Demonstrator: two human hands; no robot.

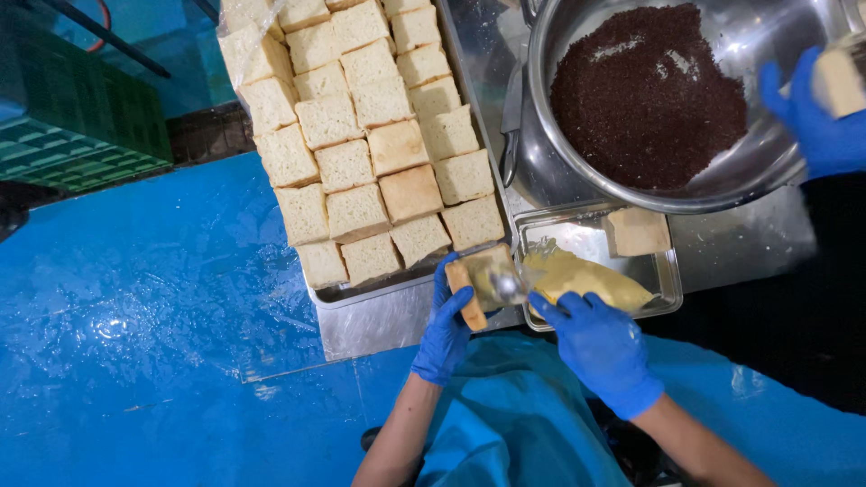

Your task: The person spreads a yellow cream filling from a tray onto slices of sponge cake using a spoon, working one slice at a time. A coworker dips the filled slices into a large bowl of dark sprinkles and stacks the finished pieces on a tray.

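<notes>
While your left hand [446, 326] grips one bread slice [478, 284] just right of the bread tray [361, 296], your right hand [600, 347] clasps a spreader [511, 287] — its blade on that slice. Dozens of cut slices [361, 135] remain stacked on that tray — most work looks ahead.

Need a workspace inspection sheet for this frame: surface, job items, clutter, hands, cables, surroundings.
Surface: steel worktop, bare patches.
Job's things: crusted bread slice in blue-gloved left hand; blue-gloved right hand holds a shiny utensil, blurred, against it; shallow steel tray of yellow spread.
Clutter: large tray of cut bread squares; steel bowl of dark brown sprinkles; another person's blue glove.
Cables: nothing seen.
Surroundings: glossy blue floor, green crate.
</notes>
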